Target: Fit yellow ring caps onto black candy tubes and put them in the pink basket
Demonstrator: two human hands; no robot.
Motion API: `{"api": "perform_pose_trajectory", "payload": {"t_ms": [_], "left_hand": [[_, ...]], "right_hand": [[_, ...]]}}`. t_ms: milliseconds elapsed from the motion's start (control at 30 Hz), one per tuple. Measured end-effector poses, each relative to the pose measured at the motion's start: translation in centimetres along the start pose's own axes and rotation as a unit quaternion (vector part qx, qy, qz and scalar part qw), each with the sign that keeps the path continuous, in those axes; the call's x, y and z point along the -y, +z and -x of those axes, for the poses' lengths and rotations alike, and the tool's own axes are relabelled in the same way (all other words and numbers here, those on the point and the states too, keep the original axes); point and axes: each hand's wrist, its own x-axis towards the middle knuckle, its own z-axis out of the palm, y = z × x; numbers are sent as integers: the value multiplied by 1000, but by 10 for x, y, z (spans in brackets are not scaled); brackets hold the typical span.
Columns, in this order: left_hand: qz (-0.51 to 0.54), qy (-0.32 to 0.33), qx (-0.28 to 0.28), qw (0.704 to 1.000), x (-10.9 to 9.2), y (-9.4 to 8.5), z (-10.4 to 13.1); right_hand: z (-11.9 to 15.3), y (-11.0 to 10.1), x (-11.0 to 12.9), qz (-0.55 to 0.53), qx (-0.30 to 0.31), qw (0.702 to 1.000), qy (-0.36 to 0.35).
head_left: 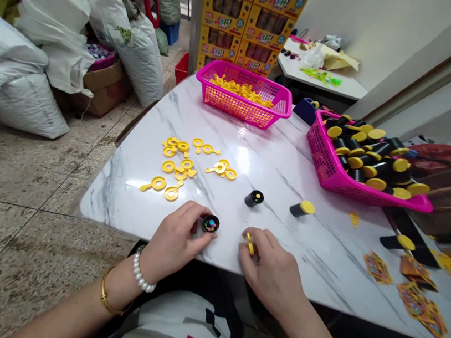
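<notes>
My left hand (177, 235) grips a small black cup (204, 227) by its side near the table's front edge. Small coloured pieces (212, 223) show inside its open top. Between the thumb and fingers of my right hand (273, 265) is a yellow plastic ring piece (250, 244), seen nearly edge-on. Just beyond stands another black cup (254, 198), uncapped, with something yellow inside. To its right a black tube with a yellow cap (302, 208) stands on the table. Several loose yellow ring pieces with short handles (171, 193) lie ahead of my left hand.
A pink basket (242, 112) of yellow pieces stands at the table's far side. Another pink basket (322, 163), heaped with yellow-capped black tubes, is at right. Colourful packets (419, 308) and a capped tube (396, 242) lie far right. White sacks (12, 72) crowd the floor at left.
</notes>
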Motion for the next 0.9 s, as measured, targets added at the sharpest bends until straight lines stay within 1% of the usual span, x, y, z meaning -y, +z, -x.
{"api": "perform_pose_trajectory", "payload": {"t_ms": [100, 233, 300, 400, 467, 500, 567, 633, 667, 733, 800, 833, 867, 900], "left_hand": [[-2, 8, -13, 1000, 3, 3, -1], [3, 22, -17, 1000, 5, 5, -2], [4, 26, -18, 999, 6, 5, -1], [0, 25, -18, 1000, 6, 6, 0], [-2, 23, -20, 1000, 7, 7, 0], [-2, 23, -22, 999, 7, 7, 0], [-4, 22, -25, 999, 6, 8, -1], [-4, 20, -25, 999, 6, 7, -1], [-4, 20, -24, 1000, 6, 7, -1], [-2, 20, -20, 1000, 5, 6, -1], [-2, 22, -15, 1000, 4, 5, 0], [-4, 25, -8, 1000, 4, 4, 0], [-6, 30, 4, 1000, 4, 4, 0], [-8, 36, 16, 999, 4, 3, -1]], "right_hand": [[-1, -8, 6, 4, 58, 998, 4], [-7, -26, 5, -21, 141, 990, -5], [-10, -31, 6, -20, 153, 988, -20], [-13, -34, 11, -19, 109, 992, -60], [-14, -34, 16, -21, 89, 990, -106], [-15, -33, 18, -16, 95, 986, -135], [-13, -31, 19, 2, 124, 974, -190], [-7, -24, 16, 13, 141, 963, -228], [-3, -19, 14, 14, 131, 962, -241], [10, -7, 9, 0, 76, 959, -272], [21, 1, 8, -50, 23, 949, -310], [25, 3, 10, -91, 7, 946, -311], [26, 2, 13, -139, 1, 946, -293], [24, 0, 17, -189, -2, 948, -254]]}}
